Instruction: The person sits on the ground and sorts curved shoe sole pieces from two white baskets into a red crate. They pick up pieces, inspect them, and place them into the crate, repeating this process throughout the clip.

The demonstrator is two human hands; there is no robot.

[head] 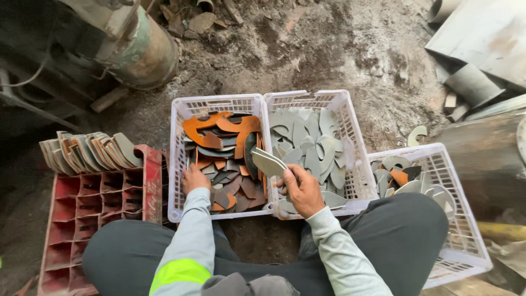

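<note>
The floor (329, 49) is seen to be bare, packed earth, grey-brown and strewn with grit and small debris. At the upper left a rusted, green-tinted metal cylinder (139, 52) is set among dark machinery, where little light is cast. A red plastic crate (82, 219) with open compartments is placed on the ground at the left (its rim is worn and dusty). Grey sheet-metal offcuts (482, 33) and short pipe sections (471, 82) are piled at the upper right. The scene is lit evenly by soft daylight, and no walls or windows are shown.
</note>
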